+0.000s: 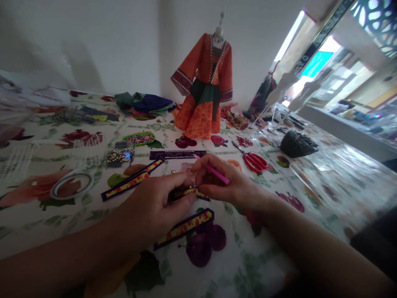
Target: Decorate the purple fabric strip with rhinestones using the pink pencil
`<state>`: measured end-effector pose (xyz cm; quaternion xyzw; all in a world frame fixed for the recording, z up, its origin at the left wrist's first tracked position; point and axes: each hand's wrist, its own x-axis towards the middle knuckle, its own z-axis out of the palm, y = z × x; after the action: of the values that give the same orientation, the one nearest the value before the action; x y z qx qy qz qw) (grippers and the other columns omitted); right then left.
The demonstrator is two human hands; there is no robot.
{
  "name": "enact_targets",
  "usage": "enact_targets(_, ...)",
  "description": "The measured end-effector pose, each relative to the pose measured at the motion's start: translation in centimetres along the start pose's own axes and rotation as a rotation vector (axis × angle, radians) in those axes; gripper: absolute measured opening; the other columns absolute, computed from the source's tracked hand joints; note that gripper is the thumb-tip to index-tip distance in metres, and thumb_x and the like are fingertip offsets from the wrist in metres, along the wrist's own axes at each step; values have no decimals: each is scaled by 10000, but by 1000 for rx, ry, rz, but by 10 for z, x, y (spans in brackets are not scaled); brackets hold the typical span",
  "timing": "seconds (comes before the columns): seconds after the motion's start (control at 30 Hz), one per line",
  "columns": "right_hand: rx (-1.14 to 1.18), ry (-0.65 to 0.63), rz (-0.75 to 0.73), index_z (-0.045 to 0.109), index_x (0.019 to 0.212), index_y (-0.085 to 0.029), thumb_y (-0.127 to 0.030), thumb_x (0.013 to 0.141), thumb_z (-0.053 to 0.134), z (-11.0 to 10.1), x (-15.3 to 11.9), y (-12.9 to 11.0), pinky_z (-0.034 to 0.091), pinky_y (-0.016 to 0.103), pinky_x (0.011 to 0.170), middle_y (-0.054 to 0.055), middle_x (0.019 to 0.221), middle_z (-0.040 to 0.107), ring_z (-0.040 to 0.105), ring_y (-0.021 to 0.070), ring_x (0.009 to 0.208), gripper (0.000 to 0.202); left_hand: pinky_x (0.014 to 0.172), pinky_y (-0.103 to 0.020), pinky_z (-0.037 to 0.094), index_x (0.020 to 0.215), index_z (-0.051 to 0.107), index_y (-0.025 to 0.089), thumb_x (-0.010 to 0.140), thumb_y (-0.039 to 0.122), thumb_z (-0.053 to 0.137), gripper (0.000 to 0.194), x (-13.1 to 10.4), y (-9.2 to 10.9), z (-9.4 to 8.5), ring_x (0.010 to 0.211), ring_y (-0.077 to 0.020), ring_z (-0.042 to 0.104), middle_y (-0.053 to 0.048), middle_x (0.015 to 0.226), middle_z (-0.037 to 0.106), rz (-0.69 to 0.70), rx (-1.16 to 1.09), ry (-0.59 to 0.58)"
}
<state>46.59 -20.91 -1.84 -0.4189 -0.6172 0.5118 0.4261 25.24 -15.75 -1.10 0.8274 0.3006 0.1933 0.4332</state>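
One left hand [156, 203], one right hand [229, 179] and one pink tool [218, 173]; near, at least three yellow-patterned strips [186, 227]; beyond, one studded strip [169, 155]; right, one pair of scissors [247, 157]; left, one bead dish [126, 137] and one white ring [90, 182]; far, one dress [201, 107].

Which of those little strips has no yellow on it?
The back strip, nearest the dress: it is dark with rows of pale dots, while the other strips show yellow with red patches.

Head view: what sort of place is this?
Probably a sewing or craft workspace: orange and green cloth dress, red-handled metal scissors, small multicoloured beads.
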Motion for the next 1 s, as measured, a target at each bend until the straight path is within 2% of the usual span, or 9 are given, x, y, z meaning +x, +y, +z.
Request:
enact_targets(0.1, 50, -12, 25, 572, 1133, -224, -140, 894, 731, 0, 0, 0, 509, 227, 693, -22, 949, 644, 602, 108, 778, 299, 571, -259, 304, 822, 656, 221, 977, 390, 537, 259, 1, -1, -2, 619, -127, 428, 54, 653, 501, -44, -119, -44)
enact_targets(0.3, 90, -10, 56, 597, 1136, -219, -151, 889, 737, 0, 0, 0, 497, 232, 697, -24, 936, 648, 597, 109, 774, 292, 561, -240, 322, 767, 616, 211, 975, 370, 551, 269, 5, -13, -2, 614, -120, 437, 49, 657, 513, -41, -270, -102)
enact_targets(0.53, 192, 11, 90, 626, 1113, -218, -148, 879, 757, 0, 0, 0, 495, 240, 733, -28, 918, 638, 589, 112, 798, 277, 646, -247, 393, 917, 711, 231, 931, 411, 631, 197, 4, -7, -3, 770, -158, 558, 23, 805, 644, -73, -271, -70)
enact_targets(0.63, 195, -3, 108, 623, 1117, -220, -150, 871, 758, 0, 0, 0, 498, 244, 719, -29, 909, 638, 587, 116, 786, 289, 608, -255, 353, 932, 701, 226, 933, 464, 617, 253, 2, -6, -4, 711, -153, 523, 23, 762, 607, -102, -238, -48)
enact_targets(0.77, 218, -29, 105, 618, 1108, -216, -158, 861, 776, 0, 1, 1, 481, 231, 685, -36, 888, 638, 573, 108, 752, 299, 581, -245, 337, 867, 652, 207, 933, 426, 589, 237, 2, -6, -4, 649, -127, 453, 34, 715, 537, -84, -230, -17)
enact_targets(1.0, 262, -25, 111, 624, 1104, -214, -151, 866, 777, 2, 0, 2, 465, 233, 691, -33, 887, 645, 570, 108, 756, 290, 549, -232, 357, 861, 649, 210, 912, 377, 590, 184, 5, -11, -4, 632, -128, 478, 35, 692, 555, -17, -211, -10)
